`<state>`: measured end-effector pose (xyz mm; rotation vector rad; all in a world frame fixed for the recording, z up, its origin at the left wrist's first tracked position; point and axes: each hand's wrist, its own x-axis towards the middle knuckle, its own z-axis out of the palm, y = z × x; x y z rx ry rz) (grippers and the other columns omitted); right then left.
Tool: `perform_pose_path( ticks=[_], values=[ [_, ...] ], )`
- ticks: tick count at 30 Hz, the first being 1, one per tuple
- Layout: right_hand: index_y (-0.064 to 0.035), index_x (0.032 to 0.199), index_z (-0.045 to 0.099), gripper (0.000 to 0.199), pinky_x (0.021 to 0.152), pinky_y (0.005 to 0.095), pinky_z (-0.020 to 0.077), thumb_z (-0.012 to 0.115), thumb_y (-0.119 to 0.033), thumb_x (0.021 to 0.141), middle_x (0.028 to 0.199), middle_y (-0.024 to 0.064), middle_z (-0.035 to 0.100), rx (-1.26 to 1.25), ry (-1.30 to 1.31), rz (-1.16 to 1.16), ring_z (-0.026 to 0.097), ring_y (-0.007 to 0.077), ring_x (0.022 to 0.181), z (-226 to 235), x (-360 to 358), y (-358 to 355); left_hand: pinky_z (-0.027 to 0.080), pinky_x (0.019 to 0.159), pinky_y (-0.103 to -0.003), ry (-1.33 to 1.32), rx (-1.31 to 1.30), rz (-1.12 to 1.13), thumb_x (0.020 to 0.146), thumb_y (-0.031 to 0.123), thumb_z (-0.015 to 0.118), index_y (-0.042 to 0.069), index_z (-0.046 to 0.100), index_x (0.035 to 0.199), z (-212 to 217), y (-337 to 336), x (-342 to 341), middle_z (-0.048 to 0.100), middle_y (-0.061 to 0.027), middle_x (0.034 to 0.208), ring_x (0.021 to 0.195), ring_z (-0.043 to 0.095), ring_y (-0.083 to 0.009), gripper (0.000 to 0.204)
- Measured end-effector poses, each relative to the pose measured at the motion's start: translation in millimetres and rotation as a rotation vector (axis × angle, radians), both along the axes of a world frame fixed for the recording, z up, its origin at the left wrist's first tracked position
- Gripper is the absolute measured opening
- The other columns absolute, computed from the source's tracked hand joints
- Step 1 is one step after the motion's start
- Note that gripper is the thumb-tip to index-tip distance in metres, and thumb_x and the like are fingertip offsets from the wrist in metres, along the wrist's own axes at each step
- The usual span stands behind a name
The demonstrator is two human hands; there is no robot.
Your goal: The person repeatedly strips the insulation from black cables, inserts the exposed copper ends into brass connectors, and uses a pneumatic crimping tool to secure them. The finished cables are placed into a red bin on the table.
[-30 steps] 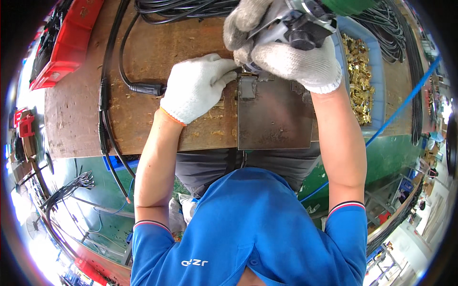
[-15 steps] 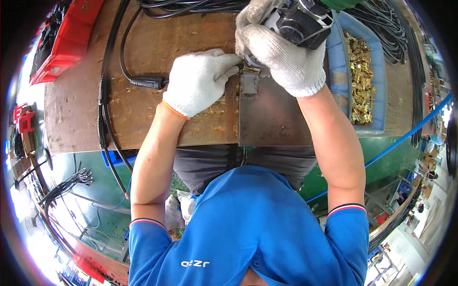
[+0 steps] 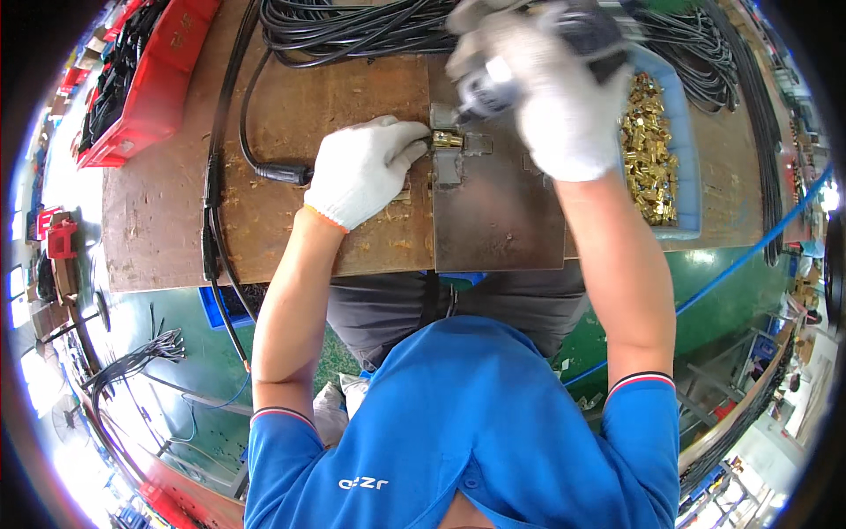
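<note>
My left hand (image 3: 366, 167), in a white knit glove, rests on the bench with its thumb and fingers pinched together. A black cable with a thicker black sleeve (image 3: 284, 173) runs in under that hand; its end is hidden by the fingers. At the fingertips a small brass connector (image 3: 448, 139) lies in a holder on a flat metal plate (image 3: 498, 220). My gloved right hand (image 3: 564, 115), smeared by motion, is closed round a power screwdriver (image 3: 489, 91). The tool is tilted, its nose just above and right of the connector, seemingly apart from it.
A blue bin (image 3: 689, 176) of brass connectors stands at the right. Coiled black cables (image 3: 352, 31) lie at the back, with more bundles (image 3: 696, 57) at the back right. At the far left sits a red bin (image 3: 163, 97) with black parts. A blue hose (image 3: 749, 256) crosses at the right.
The screwdriver has swung and tilted in my right hand, uncovering the brass connector beneath. My left hand keeps its pinch in nearly the same place. The whole view has shifted slightly.
</note>
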<state>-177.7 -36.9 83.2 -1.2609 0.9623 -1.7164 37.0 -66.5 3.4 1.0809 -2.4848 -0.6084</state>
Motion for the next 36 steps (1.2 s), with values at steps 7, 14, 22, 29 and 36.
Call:
perform_pose_path(
  ticks=[7,14,22,29,36],
  values=[
    [-0.0051,0.104,0.073,0.023,0.060,0.0332,0.0551,0.076,-0.026,0.096,0.084,0.0105,0.073,0.181,-0.192,-0.142,0.067,0.0196,0.068,59,-134,29,0.056,0.076,-0.042,0.142,0.103,0.000,0.095,0.015,0.073,0.010,0.079,0.119,47,19,2,0.070,-0.0173,0.091,0.084,0.072,-0.0366,0.025],
    [-0.0056,0.104,0.069,0.033,0.055,0.0313,0.0544,0.089,-0.027,0.089,0.076,0.0048,0.070,0.647,0.213,-0.485,0.065,0.0144,0.058,-7,-220,48,0.056,0.074,-0.043,0.188,0.033,-0.013,0.094,0.015,0.074,0.010,0.081,0.116,55,29,-1,0.071,-0.0153,0.087,0.081,0.072,-0.0347,0.024],
    [-0.0051,0.123,0.075,0.061,0.092,0.0427,0.0564,0.083,-0.053,0.087,0.111,0.0160,0.076,0.838,1.314,-0.735,0.074,0.0326,0.097,-15,-231,48,0.059,0.077,-0.043,0.141,0.051,-0.033,0.093,0.017,0.075,0.008,0.082,0.113,59,28,-1,0.076,-0.0158,0.095,0.089,0.075,-0.0373,0.023],
    [-0.0053,0.132,0.070,0.038,0.095,0.0337,0.0552,0.075,-0.029,0.103,0.114,0.0098,0.074,0.416,0.706,-0.264,0.070,0.0190,0.105,-2,-82,72,0.059,0.077,-0.043,0.134,0.044,-0.038,0.091,0.017,0.078,0.007,0.082,0.112,65,30,-4,0.075,-0.0168,0.092,0.088,0.075,-0.0379,0.024],
    [0.0013,0.129,0.071,0.027,0.091,0.0254,0.0541,0.068,-0.017,0.109,0.115,0.0055,0.075,0.492,0.234,0.179,0.068,0.0087,0.103,-44,-7,78,0.059,0.074,-0.044,0.146,-0.002,-0.057,0.091,0.017,0.077,0.008,0.080,0.111,60,34,-6,0.074,-0.0162,0.091,0.084,0.074,-0.0381,0.022]
  ],
)
